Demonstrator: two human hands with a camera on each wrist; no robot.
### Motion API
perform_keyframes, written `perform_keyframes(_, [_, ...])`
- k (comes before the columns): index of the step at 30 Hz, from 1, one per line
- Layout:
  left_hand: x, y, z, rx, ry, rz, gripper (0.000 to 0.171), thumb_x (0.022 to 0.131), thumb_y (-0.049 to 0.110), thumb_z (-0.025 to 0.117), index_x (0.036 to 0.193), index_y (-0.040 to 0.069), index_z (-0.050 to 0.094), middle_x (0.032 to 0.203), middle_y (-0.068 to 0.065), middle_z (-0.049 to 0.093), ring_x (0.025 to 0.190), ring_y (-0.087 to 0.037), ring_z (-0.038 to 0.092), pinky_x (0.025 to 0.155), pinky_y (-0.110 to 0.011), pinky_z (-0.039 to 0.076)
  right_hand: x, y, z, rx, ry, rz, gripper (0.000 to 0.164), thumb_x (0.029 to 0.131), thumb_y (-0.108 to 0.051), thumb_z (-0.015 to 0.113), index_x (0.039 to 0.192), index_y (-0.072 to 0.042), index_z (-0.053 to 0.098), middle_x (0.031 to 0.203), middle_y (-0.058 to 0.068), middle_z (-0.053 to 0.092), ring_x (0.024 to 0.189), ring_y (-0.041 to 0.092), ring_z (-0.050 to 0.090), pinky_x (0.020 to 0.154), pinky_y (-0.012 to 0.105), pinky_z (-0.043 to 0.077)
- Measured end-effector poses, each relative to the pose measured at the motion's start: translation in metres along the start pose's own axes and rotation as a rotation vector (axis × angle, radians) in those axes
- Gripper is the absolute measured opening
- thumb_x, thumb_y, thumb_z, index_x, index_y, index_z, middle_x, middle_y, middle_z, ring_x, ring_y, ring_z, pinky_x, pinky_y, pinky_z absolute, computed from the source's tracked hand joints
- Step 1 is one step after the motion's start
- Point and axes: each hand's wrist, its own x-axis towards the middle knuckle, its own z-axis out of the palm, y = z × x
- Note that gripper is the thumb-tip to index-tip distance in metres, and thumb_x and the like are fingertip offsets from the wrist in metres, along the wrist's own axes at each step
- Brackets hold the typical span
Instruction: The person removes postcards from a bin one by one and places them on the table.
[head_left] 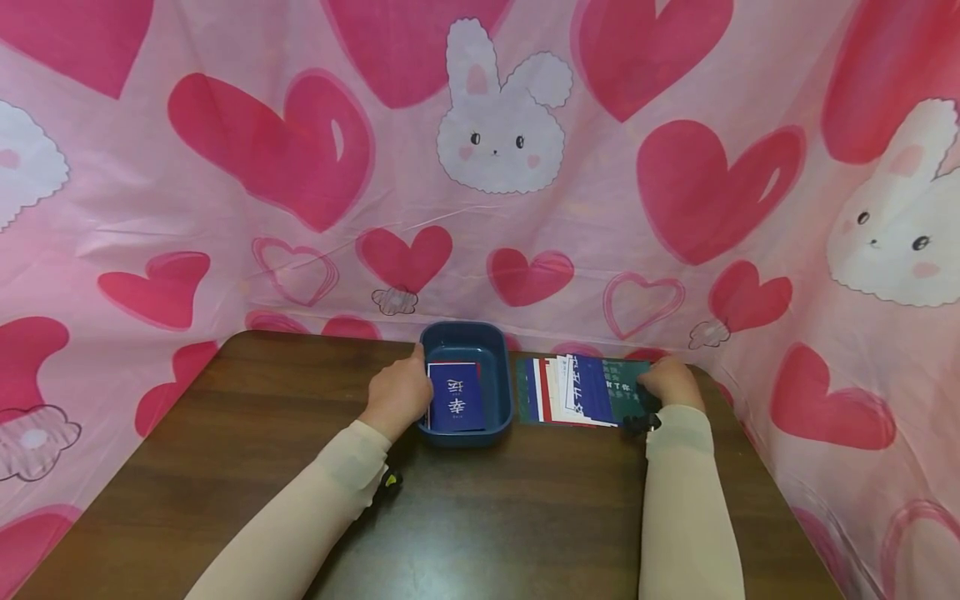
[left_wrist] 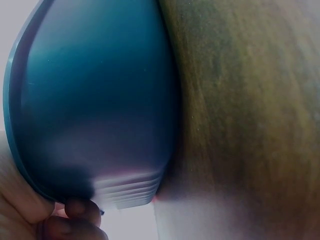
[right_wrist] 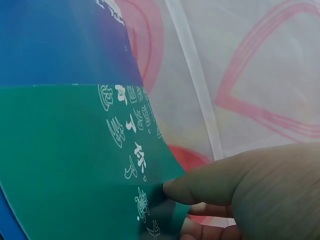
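Note:
A dark blue rectangular plastic bin (head_left: 497, 392) stands near the back edge of the table, with a blue card (head_left: 456, 398) bearing white characters lying in its left part over other cards. My left hand (head_left: 400, 392) grips the bin's left wall; in the left wrist view the fingers curl at the rim. To the right of the bin lies a fanned row of cards (head_left: 553, 390) in blue, white and red. At its right end my right hand (head_left: 673, 385) pinches a green card (right_wrist: 65, 150) with white writing between thumb and fingers. The card bends slightly in the right wrist view.
The brown wooden table (head_left: 495, 517) runs toward me under both forearms. A pink curtain (head_left: 420, 200) with hearts and rabbits hangs close behind the table and along both sides. A dark strap-on device (head_left: 642, 423) sits at the right wrist.

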Motion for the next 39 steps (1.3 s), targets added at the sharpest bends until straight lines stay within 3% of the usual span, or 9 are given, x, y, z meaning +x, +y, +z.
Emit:
perform_keyframes(6, [0.0, -0.001, 0.0, 0.002, 0.009, 0.003, 0.071, 0.112, 0.023, 0.058, 0.177, 0.006, 0.036, 0.123, -0.023, 0.081, 0.083, -0.034, 0.071, 0.074, -0.052, 0.068, 0.0, -0.003, 0.0, -0.036, 0.005, -0.029, 0.032, 0.102, -0.021, 0.07, 0.11, 0.009, 0.072, 0.113, 0.031, 0.072, 0.105, 0.048, 0.065, 0.113, 0.072, 0.055])
perform_keyframes(11, [-0.001, 0.0, -0.001, 0.002, 0.011, 0.005, 0.071, 0.112, 0.023, 0.058, 0.177, 0.005, 0.036, 0.126, -0.023, 0.081, 0.085, -0.034, 0.072, 0.077, -0.054, 0.068, 0.001, -0.002, -0.001, -0.002, -0.016, -0.008, 0.024, 0.104, -0.022, 0.068, 0.098, 0.001, 0.07, 0.108, 0.025, 0.07, 0.105, 0.046, 0.064, 0.111, 0.072, 0.056])
perform_keyframes(16, [0.0, -0.001, 0.0, 0.007, 0.012, 0.006, 0.07, 0.112, 0.023, 0.058, 0.177, 0.006, 0.037, 0.13, -0.024, 0.08, 0.086, -0.035, 0.072, 0.078, -0.055, 0.068, 0.004, -0.005, -0.002, 0.059, 0.014, -0.009, 0.028, 0.104, -0.023, 0.061, 0.08, -0.007, 0.061, 0.093, 0.018, 0.062, 0.098, 0.04, 0.06, 0.092, 0.057, 0.058])
perform_keyframes(19, [0.0, -0.001, 0.001, 0.005, 0.01, 0.007, 0.071, 0.112, 0.024, 0.058, 0.177, 0.006, 0.037, 0.13, -0.024, 0.08, 0.085, -0.034, 0.072, 0.076, -0.053, 0.068, 0.006, -0.015, -0.004, 0.107, 0.062, -0.073, 0.029, 0.102, -0.03, 0.063, 0.085, -0.006, 0.066, 0.092, 0.016, 0.064, 0.095, 0.035, 0.06, 0.085, 0.048, 0.053])
perform_keyframes(22, [-0.001, -0.001, 0.0, -0.001, 0.011, 0.009, 0.071, 0.112, 0.024, 0.059, 0.177, 0.006, 0.037, 0.127, -0.023, 0.081, 0.082, -0.033, 0.071, 0.073, -0.051, 0.067, -0.002, -0.038, -0.008, 0.118, 0.087, -0.169, 0.036, 0.105, -0.034, 0.065, 0.11, -0.001, 0.076, 0.105, 0.022, 0.073, 0.098, 0.036, 0.065, 0.089, 0.049, 0.059])
perform_keyframes(25, [-0.001, -0.001, 0.0, -0.006, 0.009, 0.007, 0.072, 0.111, 0.024, 0.06, 0.177, 0.006, 0.037, 0.125, -0.023, 0.081, 0.081, -0.033, 0.071, 0.071, -0.05, 0.067, -0.019, -0.07, -0.01, 0.134, 0.072, -0.24, 0.044, 0.109, -0.033, 0.066, 0.135, 0.002, 0.073, 0.123, 0.028, 0.076, 0.109, 0.041, 0.069, 0.101, 0.057, 0.061])
perform_keyframes(28, [-0.001, -0.001, -0.001, -0.003, 0.004, 0.005, 0.073, 0.111, 0.025, 0.061, 0.177, 0.006, 0.037, 0.123, -0.023, 0.081, 0.08, -0.033, 0.07, 0.071, -0.05, 0.067, -0.031, -0.099, -0.007, 0.135, 0.051, -0.32, 0.044, 0.11, -0.034, 0.069, 0.137, 0.0, 0.073, 0.127, 0.027, 0.076, 0.111, 0.04, 0.07, 0.104, 0.058, 0.062])
perform_keyframes(35, [-0.002, 0.0, 0.001, 0.001, 0.034, 0.012, 0.07, 0.111, 0.024, 0.06, 0.176, 0.005, 0.04, 0.127, -0.023, 0.081, 0.088, -0.035, 0.075, 0.077, -0.055, 0.068, -0.044, -0.148, 0.017, 0.157, -0.044, -0.47, 0.036, 0.107, -0.032, 0.074, 0.127, -0.002, 0.077, 0.11, 0.021, 0.08, 0.092, 0.027, 0.071, 0.08, 0.034, 0.059])
perform_keyframes(39, [-0.003, 0.0, 0.002, 0.018, 0.062, 0.013, 0.067, 0.111, 0.022, 0.058, 0.174, 0.005, 0.043, 0.134, -0.024, 0.08, 0.097, -0.038, 0.078, 0.084, -0.059, 0.068, -0.053, -0.178, 0.036, 0.186, -0.132, -0.517, 0.037, 0.108, -0.032, 0.075, 0.129, -0.002, 0.077, 0.108, 0.021, 0.082, 0.091, 0.03, 0.077, 0.076, 0.03, 0.06])
